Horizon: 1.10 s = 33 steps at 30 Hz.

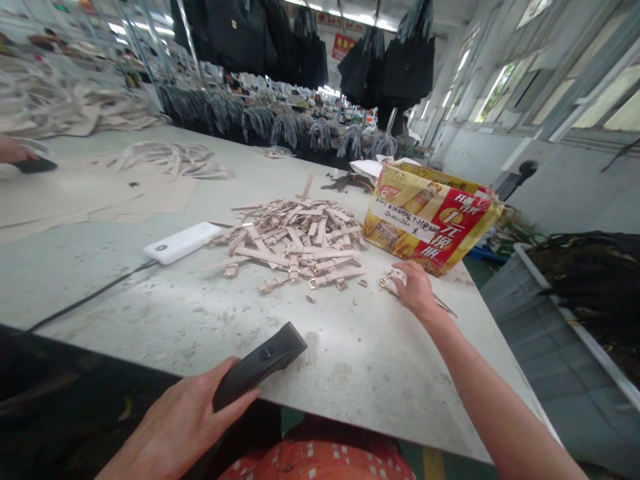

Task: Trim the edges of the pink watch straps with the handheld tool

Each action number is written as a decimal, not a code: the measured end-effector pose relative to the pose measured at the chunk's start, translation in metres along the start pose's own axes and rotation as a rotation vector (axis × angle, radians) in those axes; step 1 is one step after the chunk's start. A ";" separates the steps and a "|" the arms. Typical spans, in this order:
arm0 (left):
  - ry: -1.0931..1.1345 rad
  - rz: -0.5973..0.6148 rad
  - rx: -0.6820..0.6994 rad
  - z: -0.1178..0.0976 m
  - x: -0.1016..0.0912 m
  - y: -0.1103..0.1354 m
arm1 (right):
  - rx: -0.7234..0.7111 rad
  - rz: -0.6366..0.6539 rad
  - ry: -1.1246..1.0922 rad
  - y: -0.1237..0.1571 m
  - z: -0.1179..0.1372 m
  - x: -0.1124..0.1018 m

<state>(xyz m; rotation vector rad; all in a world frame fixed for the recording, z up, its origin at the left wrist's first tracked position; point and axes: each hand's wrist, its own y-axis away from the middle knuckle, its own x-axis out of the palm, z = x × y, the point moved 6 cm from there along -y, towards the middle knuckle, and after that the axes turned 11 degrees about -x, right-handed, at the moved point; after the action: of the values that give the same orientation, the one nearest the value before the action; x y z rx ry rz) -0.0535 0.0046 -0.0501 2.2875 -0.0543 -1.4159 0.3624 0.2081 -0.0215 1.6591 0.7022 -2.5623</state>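
Observation:
My left hand sits at the near table edge, fingers wrapped round a black handheld tool that points out over the table. My right hand reaches forward to small gold metal buckles lying beside a red and yellow carton; its fingers curl down onto them, and I cannot make out whether it grips any. A heap of pale leather strap pieces with buckles lies left of that hand.
A white power bank with a black cable lies left of the heap. Cut beige sheets and strap loops cover the far left, where another person's hand rests. Black bags hang overhead. A grey bin stands at right.

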 end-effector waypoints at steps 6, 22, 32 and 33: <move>0.008 -0.015 -0.001 0.007 0.009 0.002 | -0.004 0.180 -0.026 -0.007 0.046 0.068; 0.051 0.022 0.019 0.025 0.034 -0.002 | -0.384 0.288 -0.374 0.002 0.178 0.128; 0.128 0.012 0.045 0.023 0.039 -0.004 | -0.153 0.031 -0.311 -0.035 0.069 0.075; 0.122 0.018 0.043 0.022 0.039 -0.004 | -0.113 0.000 -0.297 -0.043 0.055 0.069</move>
<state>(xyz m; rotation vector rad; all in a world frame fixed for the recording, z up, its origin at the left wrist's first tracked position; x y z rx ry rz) -0.0544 -0.0095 -0.0928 2.3975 -0.0680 -1.2758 0.2740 0.2416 -0.0469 1.2110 0.8040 -2.6318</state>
